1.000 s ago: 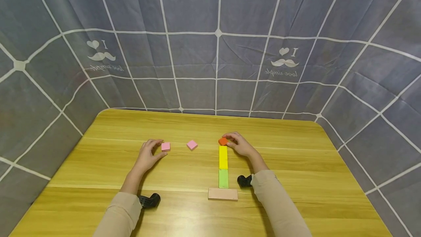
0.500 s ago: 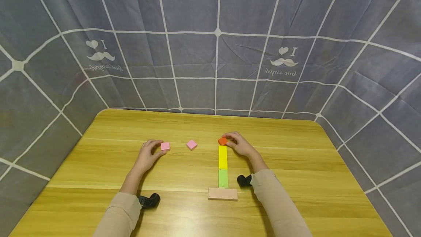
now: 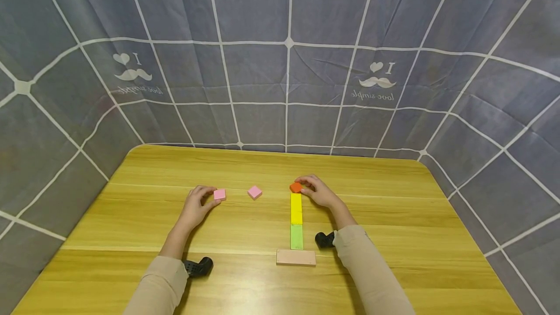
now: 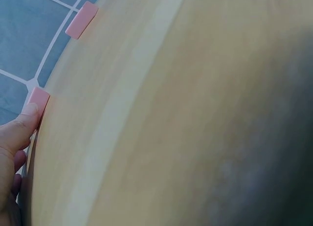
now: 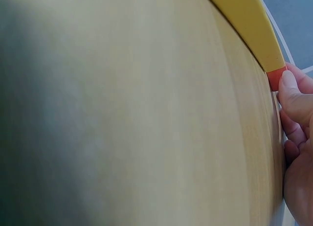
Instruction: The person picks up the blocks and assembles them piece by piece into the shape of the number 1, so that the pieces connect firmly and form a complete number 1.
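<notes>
Sitting at the 12 o'clock end of the yellow strip (image 3: pixel 296 208), the orange block (image 3: pixel 295 187) is on the desk (image 3: pixel 245 288), pinched between thumb and finger of the right hand (image 3: pixel 320 193). From the middle of this hand, the block lies toward 9 to 10 o'clock, and this hand is clearly the nearer one. The long axis of the strip runs from 12 to 6 o'clock, while the block is turned, with one corner toward the strip; in the right wrist view the two seem to meet. At 6 o'clock of the strip comes the green piece (image 3: pixel 296 237), then the wooden plank (image 3: pixel 295 257), which lies crosswise, from 9 to 3 o'clock. If these last two touch, I cannot tell.

Toward 9 o'clock of the orange block, well apart, is the loose pink block (image 3: pixel 254 192). Farther in the same direction, the left hand (image 3: pixel 195 209) has also a narrow grip, holding the other pink block (image 3: pixel 219 195) at its 2 o'clock side.
</notes>
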Tool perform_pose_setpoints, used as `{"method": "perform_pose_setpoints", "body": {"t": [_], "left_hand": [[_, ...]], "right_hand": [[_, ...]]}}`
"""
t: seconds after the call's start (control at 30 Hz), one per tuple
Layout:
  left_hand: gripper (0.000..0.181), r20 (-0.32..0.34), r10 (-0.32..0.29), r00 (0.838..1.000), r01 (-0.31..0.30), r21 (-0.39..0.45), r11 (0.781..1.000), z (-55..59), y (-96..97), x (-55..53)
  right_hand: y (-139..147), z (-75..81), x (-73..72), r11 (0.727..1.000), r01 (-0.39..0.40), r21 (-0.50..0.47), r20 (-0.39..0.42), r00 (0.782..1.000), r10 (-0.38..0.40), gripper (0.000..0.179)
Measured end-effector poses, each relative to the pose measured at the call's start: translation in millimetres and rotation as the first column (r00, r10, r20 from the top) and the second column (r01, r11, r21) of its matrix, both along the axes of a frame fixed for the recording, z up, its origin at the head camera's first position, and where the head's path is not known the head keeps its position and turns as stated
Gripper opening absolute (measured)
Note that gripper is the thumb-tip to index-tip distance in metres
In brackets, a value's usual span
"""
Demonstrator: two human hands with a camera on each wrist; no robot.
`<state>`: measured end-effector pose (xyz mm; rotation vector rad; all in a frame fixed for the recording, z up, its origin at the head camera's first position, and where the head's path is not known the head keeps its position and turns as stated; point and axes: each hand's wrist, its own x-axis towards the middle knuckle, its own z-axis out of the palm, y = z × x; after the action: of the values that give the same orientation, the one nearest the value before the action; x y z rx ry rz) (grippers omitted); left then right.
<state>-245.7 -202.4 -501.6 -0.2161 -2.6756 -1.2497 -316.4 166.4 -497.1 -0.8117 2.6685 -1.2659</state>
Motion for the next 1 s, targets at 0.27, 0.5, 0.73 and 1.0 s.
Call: {"method": "perform_pose_setpoints", "body": {"t": [0.27,0.5,0.73,1.0], "left_hand": [[0.032,0.013,0.013,1.000,-0.013,0.032,0.999,0.5,0.2,-0.2],[0.033,-0.006,0.032,0.999,-0.031,0.062,0.998,-0.6,2.7,1.1],[0.034,-0.052,0.049,0.997,-0.045,0.080,0.996,-2.9,11.6,2.6],[0.034,-0.091,0.071,0.993,-0.056,0.162,0.985,-1.0,30.1,2.3]], "right_hand": [[1,-1.6,-2.0,1.000,-0.016,-0.014,-0.009,1.000,0.016,0.027],[1,-2.2,-2.2,1.000,-0.014,-0.005,-0.009,1.000,0.014,0.027],[1,-2.4,-2.2,1.000,-0.016,0.001,-0.009,1.000,0.016,0.027],[1,-4.2,-3.7,1.000,-0.012,0.000,-0.005,1.000,0.012,0.028]]}}
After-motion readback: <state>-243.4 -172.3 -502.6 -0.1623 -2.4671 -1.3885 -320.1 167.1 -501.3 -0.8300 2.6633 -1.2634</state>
